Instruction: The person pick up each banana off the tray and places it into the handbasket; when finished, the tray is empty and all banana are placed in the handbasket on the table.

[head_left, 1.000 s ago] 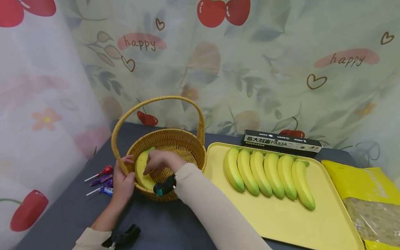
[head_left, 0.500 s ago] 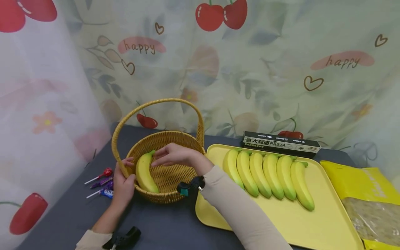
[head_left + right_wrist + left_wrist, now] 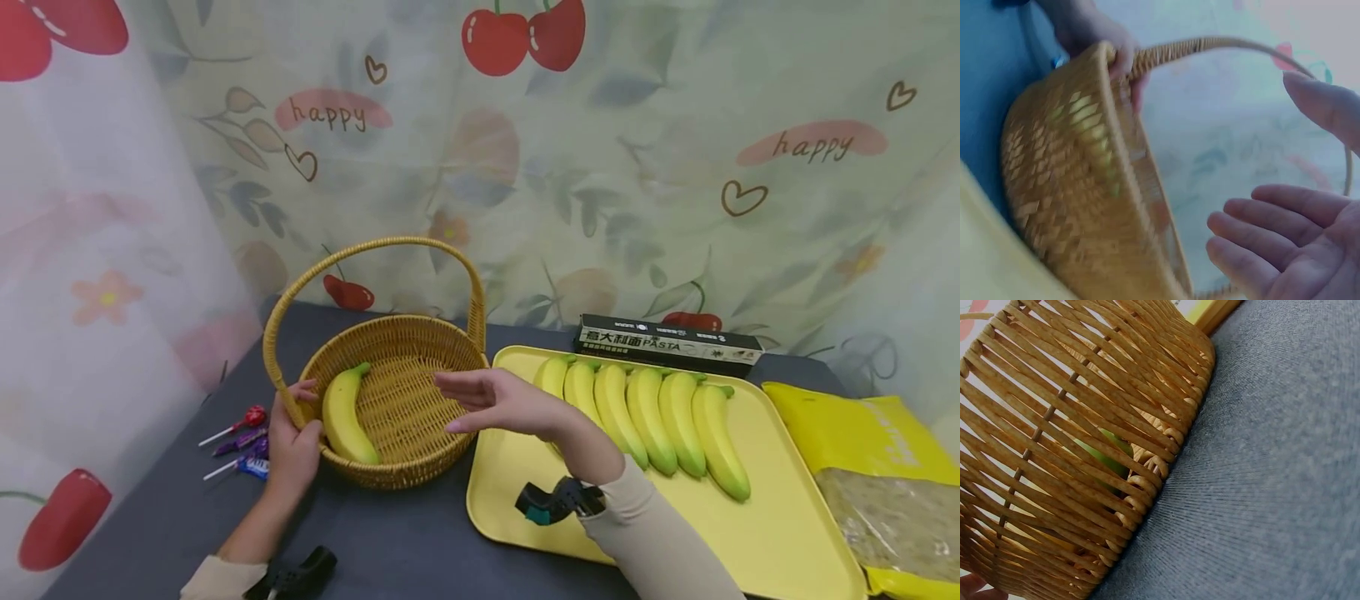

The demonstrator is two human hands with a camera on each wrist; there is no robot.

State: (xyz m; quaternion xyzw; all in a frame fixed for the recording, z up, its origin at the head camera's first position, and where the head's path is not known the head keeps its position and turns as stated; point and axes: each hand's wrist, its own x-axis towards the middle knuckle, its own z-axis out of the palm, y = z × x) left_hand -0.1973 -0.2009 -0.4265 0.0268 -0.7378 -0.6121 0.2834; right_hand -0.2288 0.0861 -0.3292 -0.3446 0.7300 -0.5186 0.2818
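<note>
My left hand (image 3: 294, 446) grips the left side of a wicker basket (image 3: 420, 417), at the rim where the arched handle meets it. Inside the basket one banana (image 3: 347, 417) lies against the left wall, its green stem pointing to the back. My right hand (image 3: 510, 404) hangs in the air between the basket's right rim and a yellow tray (image 3: 540, 529), fingers straight and nothing in them. In the right wrist view its palm and spread thumb show beside the basket. Several bananas (image 3: 648, 421) lie side by side in a row on the tray.
Lollipops (image 3: 251, 417) and small wrapped sweets lie left of the basket. A black pasta box (image 3: 667, 343) stands behind the tray. A yellow bag (image 3: 862, 433) with a clear window lies at the right. A printed curtain (image 3: 525, 208) closes off the back.
My right hand has let go of the banana inside the basket, opened, and moved right out over the basket's rim toward the tray. My left hand stays on the basket.
</note>
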